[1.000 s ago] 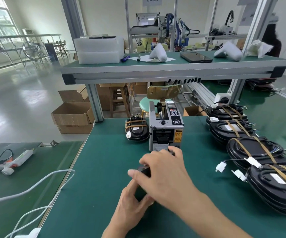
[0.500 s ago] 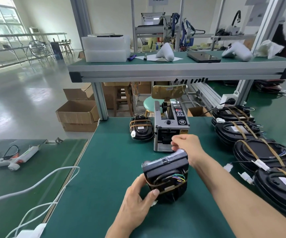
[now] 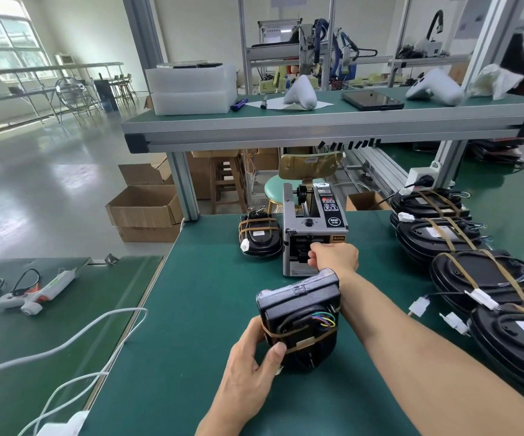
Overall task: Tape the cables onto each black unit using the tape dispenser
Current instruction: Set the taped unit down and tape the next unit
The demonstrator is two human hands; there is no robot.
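- Head view: we hold one black unit [image 3: 300,320] tipped up on its edge on the green desk [image 3: 197,309], just in front of the tape dispenser [image 3: 312,234].
- Our left hand [image 3: 251,366] grips the unit's lower left side, the thumb pressed on the face where a brown strip of tape already crosses the coiled cables [image 3: 317,322].
- Our right hand [image 3: 333,258] is at the dispenser's front outlet with its fingers curled in; it seems to pinch at a piece of tape there, but we cannot see the tape itself.
- One taped unit [image 3: 259,236] lies just left of the dispenser, and a row of taped units [image 3: 480,278] runs down the right side of the desk, well apart from the one in hand.
- We judge the unit rigid and hard-shelled, with some weight, so it should stand steady on its edge if held by the body.
- The shell looks smooth and may slip; a grip round the side edges seems safer than one on the face.
- The coloured wires look thin and springy; we would pin them flat with the thumb, not pull on them or on the white connector.
- The tape piece will be light and limp and likely to stick to itself, so we would take it by one end only.
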